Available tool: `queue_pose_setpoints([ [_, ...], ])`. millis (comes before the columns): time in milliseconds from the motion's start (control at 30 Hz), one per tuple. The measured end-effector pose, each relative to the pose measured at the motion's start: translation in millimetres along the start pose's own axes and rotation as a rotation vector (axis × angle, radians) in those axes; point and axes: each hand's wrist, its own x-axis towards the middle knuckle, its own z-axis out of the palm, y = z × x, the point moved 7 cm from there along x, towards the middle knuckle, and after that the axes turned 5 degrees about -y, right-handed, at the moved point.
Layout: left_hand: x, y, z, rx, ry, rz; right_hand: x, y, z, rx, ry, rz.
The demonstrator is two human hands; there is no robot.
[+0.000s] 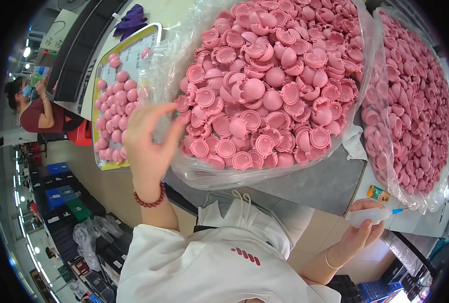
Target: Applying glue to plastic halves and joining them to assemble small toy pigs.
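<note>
Overhead | grey table [315, 182] under bagged pink shells [270, 81] | left hand [149, 141] open | right hand [360, 230] gripping bottle [368, 216]

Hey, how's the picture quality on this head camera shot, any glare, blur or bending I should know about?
Head view: even, bright light; white glare on the clear plastic bag around the pink half shells; strong fisheye bending with a black rim, so the tray edge curves; the left hand is slightly motion-blurred; the right hand with its squeeze bottle looks sharp.
</note>
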Motion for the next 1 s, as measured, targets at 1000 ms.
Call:
queue_pose_setpoints([
  [1000,-94.8,138.0,140.2,-1.536,-1.025,0.022,-15.7,-0.4,27.9,0.454,0.094,0.116],
])
